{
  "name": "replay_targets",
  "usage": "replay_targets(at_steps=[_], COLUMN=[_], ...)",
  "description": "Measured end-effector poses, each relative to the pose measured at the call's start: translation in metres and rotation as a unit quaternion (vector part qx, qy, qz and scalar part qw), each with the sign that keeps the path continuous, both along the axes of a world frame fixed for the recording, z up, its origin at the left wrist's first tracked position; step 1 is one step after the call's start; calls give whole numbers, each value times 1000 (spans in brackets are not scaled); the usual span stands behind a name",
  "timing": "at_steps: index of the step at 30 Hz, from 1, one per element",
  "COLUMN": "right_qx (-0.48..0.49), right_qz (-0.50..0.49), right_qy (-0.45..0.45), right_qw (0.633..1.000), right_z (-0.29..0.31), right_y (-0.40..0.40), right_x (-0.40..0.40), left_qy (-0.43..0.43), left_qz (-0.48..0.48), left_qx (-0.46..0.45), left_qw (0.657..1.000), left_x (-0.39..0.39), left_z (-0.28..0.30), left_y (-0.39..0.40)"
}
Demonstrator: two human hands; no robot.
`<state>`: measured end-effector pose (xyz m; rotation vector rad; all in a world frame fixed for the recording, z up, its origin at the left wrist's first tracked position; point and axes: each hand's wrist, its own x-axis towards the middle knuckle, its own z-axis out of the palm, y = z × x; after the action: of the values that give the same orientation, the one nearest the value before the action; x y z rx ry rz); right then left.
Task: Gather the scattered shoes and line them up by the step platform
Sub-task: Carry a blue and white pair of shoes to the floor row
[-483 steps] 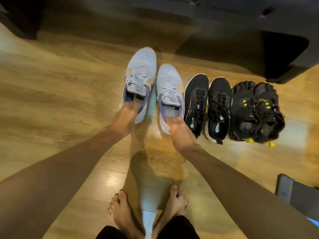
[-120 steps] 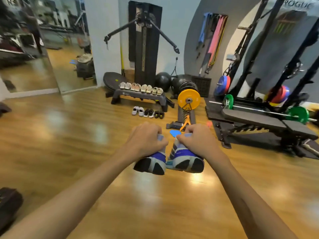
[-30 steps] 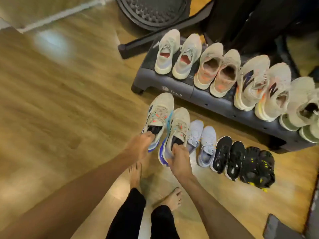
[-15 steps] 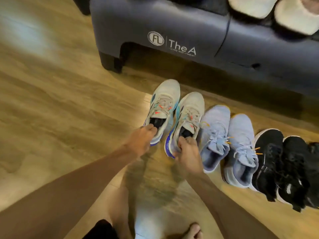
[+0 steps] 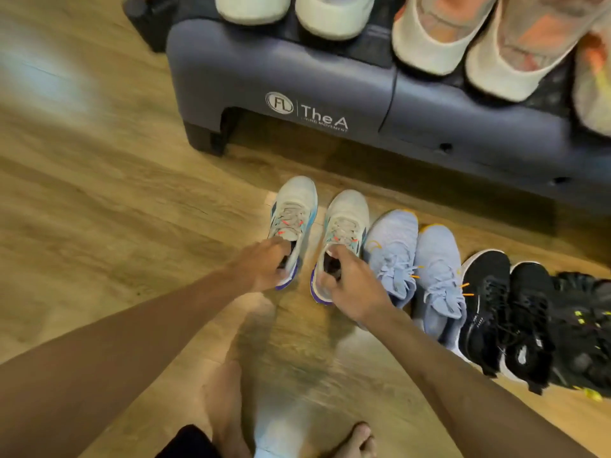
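Left hand (image 5: pixel 264 269) grip clasping left grey sneaker (image 5: pixel 292 223) heel, right hand (image 5: pixel 353 289) grip clasping right grey sneaker (image 5: pixel 344 226) heel

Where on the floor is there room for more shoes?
Bare wood floor lies left of the grey shoe the left hand grips. Rightward the row is packed: light blue pair, black pair.

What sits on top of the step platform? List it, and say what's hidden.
On the step platform only the heel ends of light-coloured shoes show, side by side. Their toes and the platform's back run past the frame's top edge, unseen.
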<state>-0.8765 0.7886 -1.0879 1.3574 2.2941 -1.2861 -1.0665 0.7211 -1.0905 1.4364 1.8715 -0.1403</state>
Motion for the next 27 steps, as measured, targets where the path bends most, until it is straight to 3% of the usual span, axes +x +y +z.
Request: replay_targets(at_steps=[3,7,15,19,22,27], right_qx=[17,77,134,205,269,366], right_qz=[0,-35,-27,-51,-129,-174], right_qy=[40,122,221,235,233,197], right_qw=[999,989,966,949,926,893], right_z=[71,203,522,686,793,898], right_y=[26,62,101,85,54,-11], right_x=[-8,-17,-22,-5,21,70], left_qy=[-51,-109,-103,-135,-150,-187], left_qz=[58,55,22,-80,-139,-214], left_qx=[73,216,389,433,455,478], left_qw=[994,969,915,888,867,831], left_x=[11,16,-37,-40,-34,-9], left_z=[69,197,537,701,801,906], left_y=[34,75,111,109,96,79])
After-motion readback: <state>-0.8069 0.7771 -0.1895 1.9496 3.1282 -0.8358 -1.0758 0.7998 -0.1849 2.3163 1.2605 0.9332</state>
